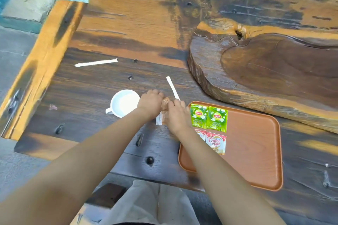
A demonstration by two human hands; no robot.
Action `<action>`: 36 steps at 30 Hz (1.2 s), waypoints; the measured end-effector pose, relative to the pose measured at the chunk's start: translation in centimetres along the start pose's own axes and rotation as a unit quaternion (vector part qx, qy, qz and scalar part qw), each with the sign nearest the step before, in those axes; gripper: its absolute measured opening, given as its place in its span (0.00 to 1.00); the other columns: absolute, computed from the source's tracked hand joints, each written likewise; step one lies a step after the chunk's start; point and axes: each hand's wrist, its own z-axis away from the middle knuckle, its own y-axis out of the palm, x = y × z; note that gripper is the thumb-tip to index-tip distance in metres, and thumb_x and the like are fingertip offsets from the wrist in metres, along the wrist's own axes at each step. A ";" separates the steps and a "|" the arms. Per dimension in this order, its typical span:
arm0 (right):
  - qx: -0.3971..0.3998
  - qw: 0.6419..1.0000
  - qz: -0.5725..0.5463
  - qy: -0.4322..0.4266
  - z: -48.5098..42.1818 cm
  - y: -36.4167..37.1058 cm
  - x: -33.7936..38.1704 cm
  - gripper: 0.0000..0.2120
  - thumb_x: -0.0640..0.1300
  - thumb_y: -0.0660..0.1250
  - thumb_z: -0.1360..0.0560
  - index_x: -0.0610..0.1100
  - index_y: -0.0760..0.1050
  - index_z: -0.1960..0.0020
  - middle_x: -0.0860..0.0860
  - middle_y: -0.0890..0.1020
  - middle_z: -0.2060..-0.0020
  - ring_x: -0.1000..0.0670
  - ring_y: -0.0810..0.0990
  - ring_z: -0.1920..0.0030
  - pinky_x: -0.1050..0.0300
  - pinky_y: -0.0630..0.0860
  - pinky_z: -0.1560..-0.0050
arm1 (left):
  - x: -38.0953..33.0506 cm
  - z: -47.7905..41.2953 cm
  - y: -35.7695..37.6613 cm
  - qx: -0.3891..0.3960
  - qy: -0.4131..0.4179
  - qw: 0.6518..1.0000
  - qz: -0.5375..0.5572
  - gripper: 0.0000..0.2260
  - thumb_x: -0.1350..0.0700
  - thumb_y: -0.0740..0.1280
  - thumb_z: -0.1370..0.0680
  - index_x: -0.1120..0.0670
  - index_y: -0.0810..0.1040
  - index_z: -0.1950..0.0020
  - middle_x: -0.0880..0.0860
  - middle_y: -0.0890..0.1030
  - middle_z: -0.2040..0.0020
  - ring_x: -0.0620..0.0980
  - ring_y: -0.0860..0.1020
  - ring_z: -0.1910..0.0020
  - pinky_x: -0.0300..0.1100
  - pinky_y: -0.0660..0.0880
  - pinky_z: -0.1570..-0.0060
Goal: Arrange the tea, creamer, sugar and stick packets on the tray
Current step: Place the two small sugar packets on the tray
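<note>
The orange-brown tray [256, 151] lies at the right front of the table. Two green Lipton tea packets [208, 118] sit side by side in its far left corner, with two red-and-white creamer packets [215, 142] just below them. My left hand [150, 103] and my right hand [177, 115] meet just left of the tray, both pinching brown sugar packets [164, 106]. One white stick packet [172, 88] lies slanted beyond my right hand. A second white stick packet [96, 62] rests farther left on the table.
A white cup [123, 103] stands directly left of my left hand. A thick carved wooden slab [256, 64] fills the table behind the tray. The table's left edge [36, 71] drops off to the floor.
</note>
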 end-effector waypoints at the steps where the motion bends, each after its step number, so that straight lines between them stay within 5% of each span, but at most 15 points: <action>1: -0.007 1.000 -0.006 0.012 0.2 0.2 0.0 0.15 0.42 0.59 0.24 0.42 0.69 0.38 0.45 0.72 0.39 0.43 0.67 0.37 0.49 0.64 0.38 | 0.0 -0.2 0.1 -0.005 -0.004 1.000 -0.002 0.18 0.56 0.63 0.23 0.57 0.69 0.35 0.58 0.73 0.36 0.57 0.70 0.36 0.48 0.69 0.40; 7: 0.007 1.000 -0.020 0.007 0.7 0.2 -0.7 0.13 0.42 0.64 0.26 0.42 0.73 0.42 0.44 0.73 0.43 0.42 0.67 0.40 0.50 0.64 0.39 | -0.5 -0.2 -0.6 -0.003 -0.023 0.996 0.086 0.15 0.61 0.59 0.23 0.60 0.71 0.37 0.62 0.72 0.37 0.61 0.70 0.37 0.50 0.68 0.39; 10: 0.002 0.982 -0.188 0.019 1.5 -1.3 -1.2 0.04 0.41 0.68 0.28 0.42 0.76 0.54 0.43 0.77 0.50 0.43 0.73 0.46 0.55 0.67 0.49 | -0.4 0.3 -1.3 -0.013 -0.037 0.977 0.208 0.10 0.59 0.62 0.25 0.61 0.74 0.45 0.62 0.74 0.43 0.60 0.73 0.42 0.48 0.70 0.42; 13: -0.006 0.942 -0.331 0.059 3.3 -3.2 -2.6 0.04 0.40 0.68 0.28 0.42 0.77 0.54 0.47 0.79 0.59 0.48 0.75 0.58 0.60 0.65 0.63 | -0.1 1.8 -2.6 -0.038 -0.044 0.948 0.313 0.04 0.58 0.65 0.26 0.56 0.73 0.53 0.56 0.77 0.54 0.54 0.75 0.53 0.42 0.69 0.56; 16: -0.052 0.906 -0.409 0.100 6.3 -4.1 -4.7 0.04 0.38 0.66 0.26 0.41 0.78 0.52 0.49 0.78 0.61 0.51 0.74 0.62 0.70 0.67 0.63 | 0.1 3.8 -3.1 -0.032 -0.083 0.862 0.500 0.06 0.61 0.66 0.26 0.53 0.72 0.59 0.52 0.77 0.61 0.48 0.75 0.64 0.31 0.72 0.68; 19: -0.053 0.862 -0.482 0.146 9.9 -3.3 -7.0 0.07 0.37 0.65 0.25 0.47 0.77 0.57 0.50 0.79 0.62 0.50 0.76 0.61 0.56 0.74 0.57 | -0.1 5.6 -2.7 0.016 -0.120 0.725 0.678 0.06 0.64 0.65 0.24 0.54 0.74 0.58 0.56 0.80 0.57 0.48 0.79 0.60 0.33 0.80 0.65; 24: -0.031 0.848 -0.494 0.191 14.7 -1.1 -8.8 0.13 0.34 0.68 0.28 0.53 0.77 0.62 0.53 0.80 0.65 0.59 0.76 0.67 0.63 0.73 0.60 | -1.5 7.7 -1.5 0.087 -0.158 0.626 0.759 0.06 0.64 0.60 0.22 0.58 0.76 0.52 0.56 0.81 0.54 0.49 0.80 0.55 0.36 0.81 0.61; 29: -0.032 0.871 -0.449 0.196 15.9 1.4 -8.4 0.11 0.37 0.70 0.30 0.54 0.77 0.60 0.43 0.77 0.66 0.58 0.68 0.71 0.67 0.67 0.67 | -3.1 9.1 -0.6 0.106 -0.156 0.643 0.742 0.07 0.66 0.60 0.22 0.57 0.76 0.51 0.55 0.81 0.55 0.48 0.80 0.57 0.35 0.80 0.61; 31: -0.052 0.887 -0.421 0.186 15.8 1.7 -8.2 0.10 0.36 0.70 0.30 0.52 0.76 0.60 0.48 0.78 0.67 0.57 0.68 0.71 0.70 0.66 0.69 | -3.4 9.5 -0.4 0.104 -0.156 0.655 0.732 0.09 0.66 0.59 0.23 0.58 0.75 0.47 0.55 0.80 0.55 0.47 0.79 0.57 0.34 0.80 0.63; 33: -0.058 0.910 -0.375 0.167 15.7 1.9 -8.2 0.07 0.37 0.68 0.29 0.48 0.78 0.57 0.56 0.74 0.68 0.57 0.69 0.69 0.67 0.65 0.66 | -3.7 9.9 -0.3 0.104 -0.156 0.667 0.721 0.10 0.67 0.59 0.23 0.58 0.75 0.45 0.54 0.80 0.55 0.47 0.79 0.57 0.32 0.80 0.65; 36: -0.071 0.936 -0.306 0.157 15.7 2.5 -8.4 0.08 0.39 0.67 0.28 0.46 0.79 0.50 0.54 0.73 0.57 0.54 0.71 0.59 0.60 0.68 0.54 | -4.0 10.6 -0.1 0.109 -0.152 0.687 0.702 0.09 0.67 0.59 0.22 0.56 0.75 0.50 0.53 0.80 0.56 0.46 0.78 0.58 0.32 0.79 0.64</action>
